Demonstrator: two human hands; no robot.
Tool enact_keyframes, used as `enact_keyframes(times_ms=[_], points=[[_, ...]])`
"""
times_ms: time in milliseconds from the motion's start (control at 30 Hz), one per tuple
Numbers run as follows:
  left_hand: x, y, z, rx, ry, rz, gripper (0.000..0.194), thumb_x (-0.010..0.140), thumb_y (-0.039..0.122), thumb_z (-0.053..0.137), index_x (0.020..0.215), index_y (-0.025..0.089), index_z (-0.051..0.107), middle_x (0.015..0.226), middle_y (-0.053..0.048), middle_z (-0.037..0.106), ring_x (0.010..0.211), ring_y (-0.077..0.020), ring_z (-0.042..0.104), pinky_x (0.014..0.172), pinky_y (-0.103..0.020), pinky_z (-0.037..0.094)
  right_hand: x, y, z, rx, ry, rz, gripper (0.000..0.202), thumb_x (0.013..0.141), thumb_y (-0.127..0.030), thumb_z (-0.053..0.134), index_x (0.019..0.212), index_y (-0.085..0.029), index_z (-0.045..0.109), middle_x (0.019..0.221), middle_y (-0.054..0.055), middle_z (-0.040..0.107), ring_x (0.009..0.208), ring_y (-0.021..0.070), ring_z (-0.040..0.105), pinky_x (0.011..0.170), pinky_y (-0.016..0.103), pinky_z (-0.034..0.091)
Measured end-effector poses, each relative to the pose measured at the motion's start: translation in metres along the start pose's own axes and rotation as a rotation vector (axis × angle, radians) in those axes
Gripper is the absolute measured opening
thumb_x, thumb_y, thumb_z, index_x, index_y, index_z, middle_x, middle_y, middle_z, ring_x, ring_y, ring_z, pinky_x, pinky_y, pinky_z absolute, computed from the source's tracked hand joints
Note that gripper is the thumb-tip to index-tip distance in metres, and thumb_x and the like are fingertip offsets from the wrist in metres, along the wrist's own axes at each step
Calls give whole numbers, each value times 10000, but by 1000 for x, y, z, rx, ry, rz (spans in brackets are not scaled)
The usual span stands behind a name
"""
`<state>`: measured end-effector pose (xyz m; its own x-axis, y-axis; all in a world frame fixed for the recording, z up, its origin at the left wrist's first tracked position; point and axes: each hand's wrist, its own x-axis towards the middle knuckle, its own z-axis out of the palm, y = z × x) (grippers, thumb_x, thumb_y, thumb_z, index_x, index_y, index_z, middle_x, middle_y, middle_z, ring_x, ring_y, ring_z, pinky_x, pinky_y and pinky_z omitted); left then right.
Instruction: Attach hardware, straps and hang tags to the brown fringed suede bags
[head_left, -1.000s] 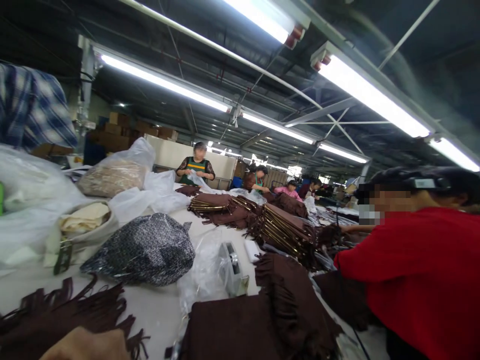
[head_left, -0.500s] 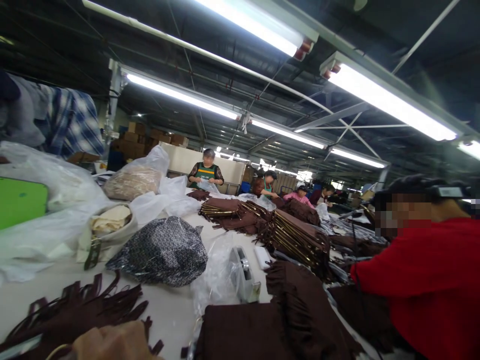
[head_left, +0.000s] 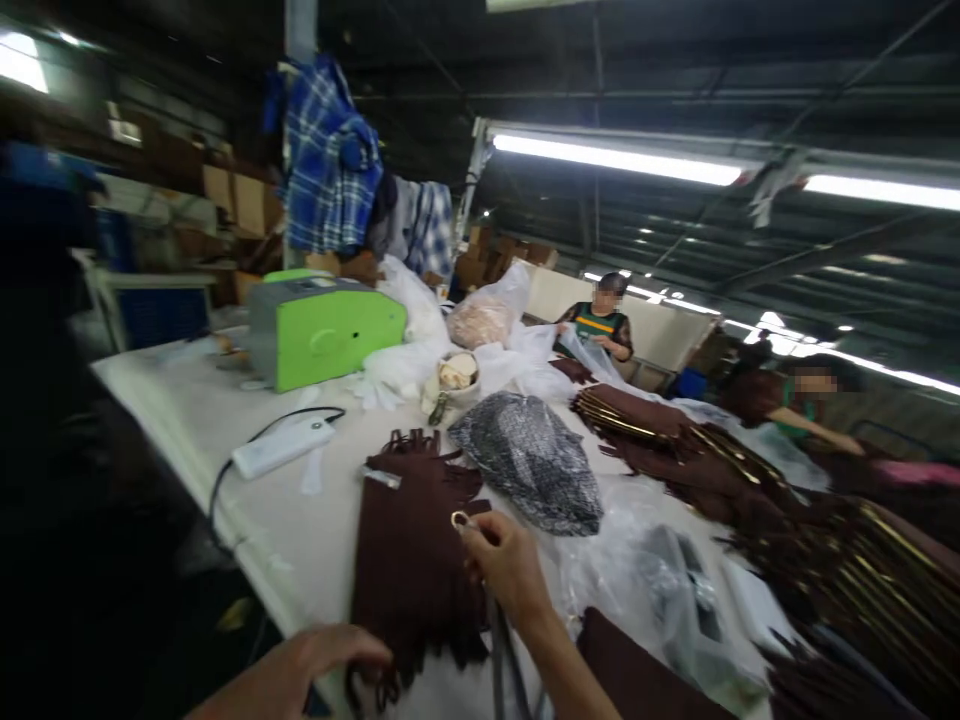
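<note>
Dark brown cloth in a fringed piece (head_left: 409, 570), laid on the white table (head_left: 319, 545), occupies the near middle of the scene as I follow it from a distance through the head camera. Compared with the preceding frame, the view is turned to the left: the green and grey machine (head_left: 330, 340), of which only a green part showed, now stands whole at the far left, beyond a white box (head_left: 281, 446) with a black cord. Two hands are visible where one showed, and the brown piece, then seen chiefly by its fringe, is exposed over most of its length. It lies roughly flat, oblong and matt, with fringe at its far and near ends; a small clear tag (head_left: 384, 478) rests at its far left corner. Over its right side, the right hand (head_left: 514, 570) pinches a gold-coloured ring (head_left: 454, 519); a grey strap (head_left: 501, 650) hangs below this hand, though I cannot discern whether it joins the ring. The left hand (head_left: 319, 655) reaches to the piece's near left corner; I cannot make out whether it grips the fringe. To the right lies a speckled grey bundle (head_left: 525, 460).
</note>
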<state>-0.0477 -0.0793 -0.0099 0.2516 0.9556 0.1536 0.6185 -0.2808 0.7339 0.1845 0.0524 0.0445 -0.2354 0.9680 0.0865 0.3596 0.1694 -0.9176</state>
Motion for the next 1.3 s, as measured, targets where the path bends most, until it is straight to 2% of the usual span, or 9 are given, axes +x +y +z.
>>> enact_keyframes(times_ms=[67, 167, 333, 500, 700, 867, 1000, 1133, 1300], points=[[16, -2, -22, -59, 85, -222, 263, 851, 368, 543, 1045, 262, 686, 1011, 2, 732, 929, -203, 660, 846, -267, 498, 3, 12, 1, 21, -36, 19, 231, 784, -391, 624, 743, -166, 658, 565, -14, 581, 479, 134, 533, 443, 216, 393], [66, -24, -52, 21, 378, -521, 246, 881, 313, 497, 1034, 202, 654, 1076, -72, 689, 977, -223, 635, 886, -323, 463, 2, 36, 13, 87, -71, 128, 339, 716, -510, 677, 713, -172, 643, 581, -7, 572, 501, 154, 556, 441, 232, 422], [148, -71, -68, -146, 375, -700, 322, 950, 427, 498, 943, 130, 623, 792, -36, 653, 669, -159, 629, 672, -331, 528, 1, 68, 31, 150, -70, 251, 445, 632, -592, 714, 735, -163, 653, 613, 20, 605, 533, 190, 610, 449, 261, 475], [182, -73, -54, -393, 344, -660, 281, 939, 398, 567, 975, 126, 625, 857, -19, 650, 691, -133, 625, 634, -289, 544, -2, 68, 34, 178, -69, 241, 440, 623, -595, 728, 700, -172, 636, 619, 21, 607, 529, 184, 615, 443, 258, 486], [185, -35, -31, -603, 372, -422, 201, 862, 278, 632, 994, 129, 601, 824, -11, 647, 680, -135, 618, 648, -279, 519, -13, 65, 45, 212, -90, 243, 466, 615, -617, 739, 694, -177, 608, 568, -7, 568, 498, 163, 597, 434, 241, 475], [172, 17, -40, -594, 389, -117, 300, 669, 157, 573, 966, 157, 616, 763, 16, 637, 702, -166, 589, 673, -268, 465, -26, 49, 42, 298, -157, 282, 521, 600, -670, 746, 665, -183, 574, 531, -23, 553, 435, 136, 563, 379, 208, 421], [143, 64, -67, -487, 409, 46, 219, 646, 153, 547, 852, 186, 616, 760, 30, 613, 777, -177, 549, 730, -258, 424, -36, 8, 9, 435, -198, 219, 532, 640, -675, 741, 755, -168, 629, 548, -5, 598, 470, 151, 594, 417, 215, 454], [111, 111, -91, -347, 380, 186, 399, 706, 109, 482, 1068, 208, 616, 913, 14, 662, 869, -184, 579, 797, -259, 436, -41, -55, -29, 553, -47, 38, 445, 726, -589, 735, 819, -161, 658, 585, 13, 637, 499, 141, 592, 462, 209, 470], [87, 151, -84, -378, 194, 176, 574, 671, 56, 480, 1201, 259, 563, 1049, 22, 681, 984, -185, 612, 885, -269, 456, -38, -97, -34, 554, 80, -90, 408, 729, -547, 740, 821, -153, 685, 629, 24, 652, 510, 146, 587, 468, 220, 480]])
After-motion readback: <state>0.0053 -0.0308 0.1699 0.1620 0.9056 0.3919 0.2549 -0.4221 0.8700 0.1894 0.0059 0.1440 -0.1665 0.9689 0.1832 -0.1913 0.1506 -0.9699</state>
